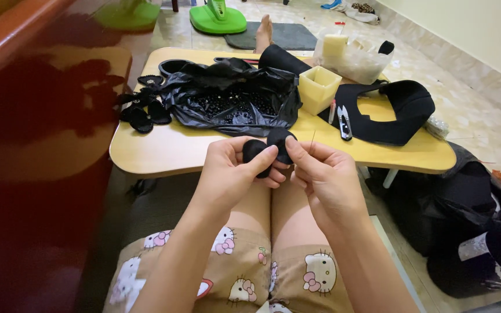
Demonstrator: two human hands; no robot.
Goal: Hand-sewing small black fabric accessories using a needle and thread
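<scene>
- While both hands meet above the lap, the left hand (230,168) has its grip clamped on a small black fabric bow (268,148).
- Right hand (323,174) pinches the bow's right lobe, just near the pale wooden counter (169,148).

Black fabric piece (267,149) partly hidden by fingers; needle too thin to tell; bag contents unclear.

One head-worn camera looks down and forward from close above the person's lap, facing the low yellow table (163,152) just beyond the knees.
</scene>
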